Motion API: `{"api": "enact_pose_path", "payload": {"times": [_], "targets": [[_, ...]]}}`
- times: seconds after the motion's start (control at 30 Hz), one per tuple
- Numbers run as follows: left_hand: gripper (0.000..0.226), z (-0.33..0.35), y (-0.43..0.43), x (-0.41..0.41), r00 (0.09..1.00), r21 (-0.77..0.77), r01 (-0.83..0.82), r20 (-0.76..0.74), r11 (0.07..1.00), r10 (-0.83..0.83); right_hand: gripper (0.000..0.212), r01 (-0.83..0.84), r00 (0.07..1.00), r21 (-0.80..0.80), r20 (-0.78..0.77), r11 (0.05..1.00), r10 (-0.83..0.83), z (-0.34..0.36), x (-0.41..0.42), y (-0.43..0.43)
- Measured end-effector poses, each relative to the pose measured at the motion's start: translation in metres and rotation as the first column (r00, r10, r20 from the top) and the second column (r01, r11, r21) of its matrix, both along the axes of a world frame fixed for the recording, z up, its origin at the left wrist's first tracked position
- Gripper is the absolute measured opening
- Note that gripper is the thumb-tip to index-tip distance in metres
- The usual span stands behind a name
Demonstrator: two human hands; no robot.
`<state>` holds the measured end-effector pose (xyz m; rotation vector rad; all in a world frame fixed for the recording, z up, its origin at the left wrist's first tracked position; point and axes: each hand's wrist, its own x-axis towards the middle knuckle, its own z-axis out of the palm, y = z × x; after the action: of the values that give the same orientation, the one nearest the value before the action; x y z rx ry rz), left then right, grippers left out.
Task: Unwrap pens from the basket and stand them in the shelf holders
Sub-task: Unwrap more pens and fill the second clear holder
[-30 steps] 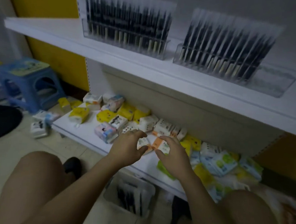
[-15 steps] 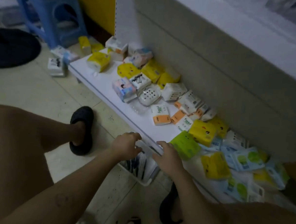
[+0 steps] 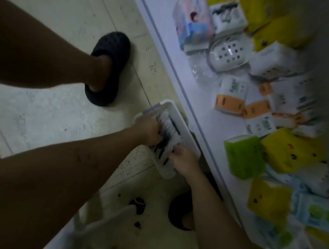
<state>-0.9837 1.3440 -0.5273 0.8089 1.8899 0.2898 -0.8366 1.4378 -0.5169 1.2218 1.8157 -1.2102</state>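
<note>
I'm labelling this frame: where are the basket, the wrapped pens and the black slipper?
basket [image 3: 188, 134]: head view, shelf-side rim.
wrapped pens [image 3: 167, 127]: head view, middle of pack.
black slipper [image 3: 113, 47]: head view, toe top.

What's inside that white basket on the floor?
Dark pens in clear wrapping lie in the white basket; the left hand and right hand both grip them. The basket's bottom is hidden beneath hands and wrapping.
</note>
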Motion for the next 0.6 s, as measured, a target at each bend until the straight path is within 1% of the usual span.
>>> {"api": "enact_pose_path", "payload": {"times": [0.1, 0.2, 0.4, 0.5, 0.57, 0.6], "targets": [[0.019, -0.022, 0.010, 0.006, 0.996, -0.029, -0.050, 0.072, 0.998, 0.052, 0.043, 0.040, 0.999, 0.000, 0.034, 0.999, -0.040, -0.021, 0.001, 0.008], [0.029, -0.041, 0.017, 0.007, 0.985, -0.094, -0.110, 0.123, 0.990, 0.121, 0.042, 0.092, 0.994, 0.011, 0.052, 0.996, -0.093, -0.041, 0.002, 0.015], [0.030, -0.066, 0.029, 0.000, 0.977, -0.069, -0.144, 0.148, 0.987, 0.153, 0.052, 0.159, 0.983, -0.021, 0.095, 0.987, -0.156, -0.082, 0.003, 0.021], [0.029, -0.077, 0.028, -0.006, 0.982, -0.069, -0.147, 0.113, 0.987, 0.154, 0.055, 0.163, 0.980, -0.029, 0.121, 0.986, -0.158, -0.098, 0.002, 0.020], [0.026, -0.084, 0.030, -0.005, 0.982, -0.055, -0.146, 0.111, 0.988, 0.151, 0.055, 0.113, 0.986, -0.001, 0.120, 0.994, -0.112, -0.110, 0.001, 0.016], [0.027, -0.087, 0.031, -0.004, 0.980, -0.056, -0.155, 0.119, 0.986, 0.161, 0.056, 0.072, 0.990, 0.011, 0.121, 0.997, -0.073, -0.116, 0.001, 0.013]]}}
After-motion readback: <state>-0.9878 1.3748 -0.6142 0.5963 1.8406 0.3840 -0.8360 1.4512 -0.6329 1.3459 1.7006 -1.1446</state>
